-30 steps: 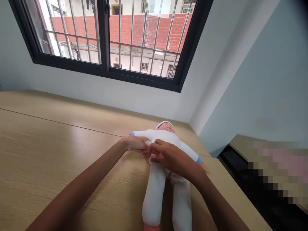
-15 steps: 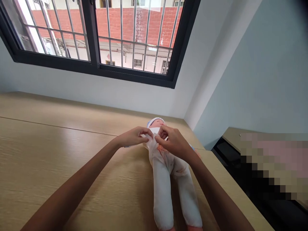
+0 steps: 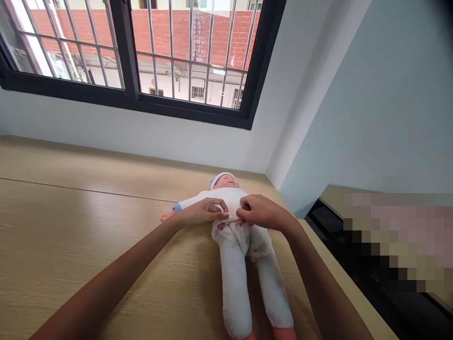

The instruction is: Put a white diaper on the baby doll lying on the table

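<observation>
A baby doll (image 3: 235,278) in a white top, white trousers and a white-and-blue cap lies on its back on the wooden table. At the left side of its belly, my left hand (image 3: 208,210) pinches the white cloth between thumb and fingers. My right hand (image 3: 262,211) is closed on the white cloth at the other side, a little apart from the left. Below the hands, the cloth at the waist is bunched, with an orange-red patch showing. The doll's arm with a blue cuff (image 3: 177,207) stretches out to the left; its other arm is hidden.
The wooden table (image 3: 71,236) has a seam running across it. Behind it are a white wall and a barred window with a dark frame (image 3: 198,113). A black and wood-coloured piece of furniture (image 3: 332,224) stands at the right, with a pixelated area over it.
Both hands have moved down from the doll's chest to its belly and slightly apart. More of the white top and the doll's blue-cuffed arm now show. The view has shifted slightly.
</observation>
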`<action>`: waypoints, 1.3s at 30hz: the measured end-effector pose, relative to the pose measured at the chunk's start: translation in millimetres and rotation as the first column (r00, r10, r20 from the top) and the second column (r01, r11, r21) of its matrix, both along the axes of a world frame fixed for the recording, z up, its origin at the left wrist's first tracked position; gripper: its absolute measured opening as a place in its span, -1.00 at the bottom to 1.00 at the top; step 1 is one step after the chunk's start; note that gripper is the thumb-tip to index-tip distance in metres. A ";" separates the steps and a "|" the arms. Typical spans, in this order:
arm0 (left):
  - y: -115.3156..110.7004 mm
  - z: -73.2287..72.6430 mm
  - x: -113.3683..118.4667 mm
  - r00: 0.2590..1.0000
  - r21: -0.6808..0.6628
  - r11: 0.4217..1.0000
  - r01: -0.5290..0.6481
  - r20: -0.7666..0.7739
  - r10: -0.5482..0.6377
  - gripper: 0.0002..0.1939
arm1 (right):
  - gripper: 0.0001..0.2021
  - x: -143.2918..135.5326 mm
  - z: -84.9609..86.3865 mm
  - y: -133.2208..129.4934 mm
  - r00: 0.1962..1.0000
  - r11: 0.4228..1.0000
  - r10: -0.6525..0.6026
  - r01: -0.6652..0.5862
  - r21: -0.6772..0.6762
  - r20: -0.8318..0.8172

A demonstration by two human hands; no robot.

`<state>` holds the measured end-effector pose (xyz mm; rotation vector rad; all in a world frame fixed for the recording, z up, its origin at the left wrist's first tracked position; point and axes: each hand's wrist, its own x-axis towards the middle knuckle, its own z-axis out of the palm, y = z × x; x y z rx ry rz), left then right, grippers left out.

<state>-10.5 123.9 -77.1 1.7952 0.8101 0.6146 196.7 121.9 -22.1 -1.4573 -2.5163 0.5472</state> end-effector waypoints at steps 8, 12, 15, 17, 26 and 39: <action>-1.4 -1.9 7.0 0.979 0.204 0.967 -0.151 -0.102 0.174 -0.60 | -0.83 10.3 -3.2 14.5 0.996 0.967 0.069 -0.079 -0.242 -0.048; -7.9 1.5 13.5 0.964 0.230 0.952 -0.202 -0.123 0.234 -0.63 | -0.86 12.9 -1.9 16.1 0.996 0.967 0.090 -0.092 -0.239 -0.020; -11.8 2.0 18.3 0.938 0.282 0.922 -0.264 -0.146 0.313 -0.62 | -0.86 15.3 -0.7 17.1 0.996 0.964 0.087 -0.088 -0.251 -0.016; -13.4 1.2 20.5 0.927 0.303 0.907 -0.293 -0.141 0.347 -0.61 | -0.85 18.1 -0.7 19.2 0.996 0.959 0.089 -0.093 -0.269 -0.028; -13.0 3.0 23.3 0.964 0.040 0.967 -0.250 -0.078 0.253 -0.52 | -0.79 30.1 -2.9 31.9 0.948 0.878 0.253 -0.308 -0.366 -0.192; 0.9 -13.0 12.6 0.970 -0.071 0.967 -0.244 -0.029 0.243 -0.60 | -0.72 13.2 -9.9 28.7 0.995 0.942 0.089 -0.072 -0.327 0.036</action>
